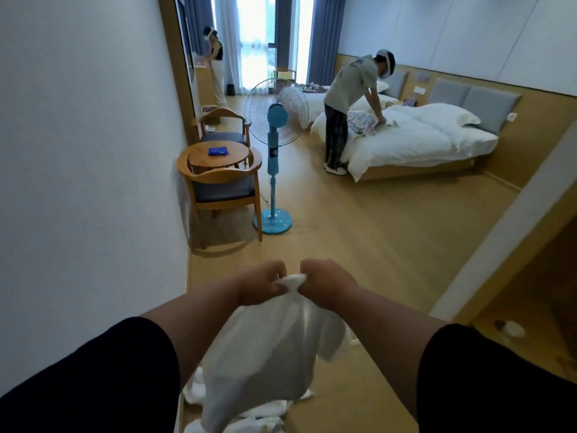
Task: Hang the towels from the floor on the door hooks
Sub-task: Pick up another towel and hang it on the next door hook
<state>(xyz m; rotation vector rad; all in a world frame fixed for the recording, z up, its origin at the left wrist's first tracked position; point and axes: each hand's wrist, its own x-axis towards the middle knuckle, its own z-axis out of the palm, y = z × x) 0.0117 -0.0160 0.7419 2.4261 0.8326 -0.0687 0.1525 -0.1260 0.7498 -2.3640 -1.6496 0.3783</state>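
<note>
Towel (268, 348), white, hangs in mid-air in front of the person, bunched at its top edge & gripped by both hands close together; rest of the cloth drapes down twd the floor (359, 245). More white towels (249, 417) lie crumpled on the floor right below it, by the foot of the left wall (93, 151).

Step in hand, as I read it: one towel lifted off the pile, top edge being gathered/sorted for hanging. No door or hooks in view, so next move prob calls for turning to find the door, then getting a loop or fold of that top edge over a hook w/o letting the cloth slip.

Fingers: left hand (260, 284) curled tight, pinching the bunched edge from the left side. Right hand (326, 284) likewise curled into a fist round the same bunch from the right. Neither is spread at all; knuckles nearly touch, w/ a tuft of cloth poking up between them.

Further off: blue standing fan (274, 145), round table (218, 154) w/ chairs, bed (415, 139), two other people busy.
</note>
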